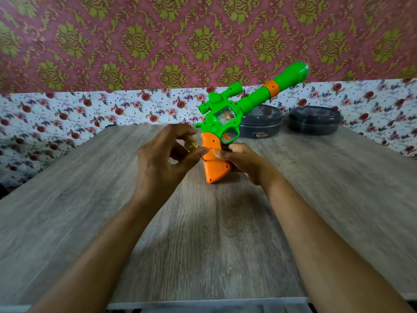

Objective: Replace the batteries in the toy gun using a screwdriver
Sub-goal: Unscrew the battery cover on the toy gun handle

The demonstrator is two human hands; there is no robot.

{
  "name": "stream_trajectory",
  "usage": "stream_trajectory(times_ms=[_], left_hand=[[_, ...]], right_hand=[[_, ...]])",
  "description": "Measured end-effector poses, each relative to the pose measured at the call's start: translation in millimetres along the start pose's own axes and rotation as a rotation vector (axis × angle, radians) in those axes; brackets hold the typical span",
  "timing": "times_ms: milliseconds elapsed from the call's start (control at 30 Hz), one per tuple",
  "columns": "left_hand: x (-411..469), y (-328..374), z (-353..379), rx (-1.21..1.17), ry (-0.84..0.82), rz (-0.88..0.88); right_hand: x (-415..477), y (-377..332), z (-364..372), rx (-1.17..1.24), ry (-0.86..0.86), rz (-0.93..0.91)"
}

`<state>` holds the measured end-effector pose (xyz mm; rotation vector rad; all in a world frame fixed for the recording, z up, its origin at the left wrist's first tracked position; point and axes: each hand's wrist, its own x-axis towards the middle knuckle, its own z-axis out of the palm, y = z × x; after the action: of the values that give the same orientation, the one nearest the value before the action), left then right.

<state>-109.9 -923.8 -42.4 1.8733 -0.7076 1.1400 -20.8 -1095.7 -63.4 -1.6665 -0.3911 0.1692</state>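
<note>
Right grip clasps the orange handle of one green-and-orange plastic toy gun at frame centre; left grip pinches one thin yellow-handled screwdriver against it. Two dark round lidded containers sit upper right on the wooden table.

Bright green toy gun with an orange grip and orange barrel band. Grey wood-grain worktop, two dark grey containers. Maroon-and-gold damask wallpaper above a white rose-print cloth.

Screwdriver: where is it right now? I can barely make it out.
In the head view the screwdriver sits pinched in the left hand, just left of centre, its thin tip at the toy gun's orange grip, which the right hand steadies on the table.
</note>
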Motion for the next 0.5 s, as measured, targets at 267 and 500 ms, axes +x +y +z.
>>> stream_trajectory(times_ms=[267, 500], left_hand=[[1.0, 1.6, -3.6, 0.021, -0.013, 0.044], [1.8, -0.4, -3.3, 0.078, -0.001, 0.05]], right_hand=[[1.8, 3.0, 0.7, 0.028, -0.004, 0.002], [1.2, 1.3, 1.5, -0.02, 0.001, 0.014]])
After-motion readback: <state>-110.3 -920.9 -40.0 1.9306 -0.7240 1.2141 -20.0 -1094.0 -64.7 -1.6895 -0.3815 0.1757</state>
